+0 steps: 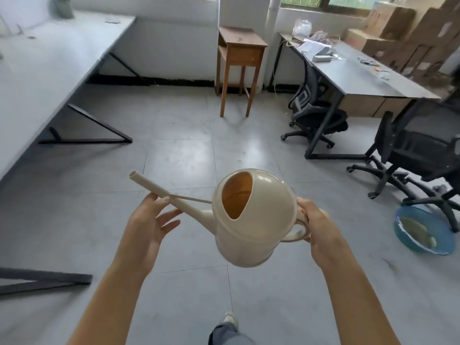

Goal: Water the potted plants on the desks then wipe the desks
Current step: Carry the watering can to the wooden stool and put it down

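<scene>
Along the left side runs a long pale desk; a greenish shape at its far end may be a pot, but it is too blurred to tell. Nearer, the left hand lies relaxed, its straight fingers touching the underside of the spout. Above the tiled floor, the cream watering can is held at mid-frame, its spout pointing left. A wooden side table stands by the far wall. The right hand grips the can's handle. Further right stand a cluttered grey desk, two black office chairs, and a blue basin on the floor.
</scene>
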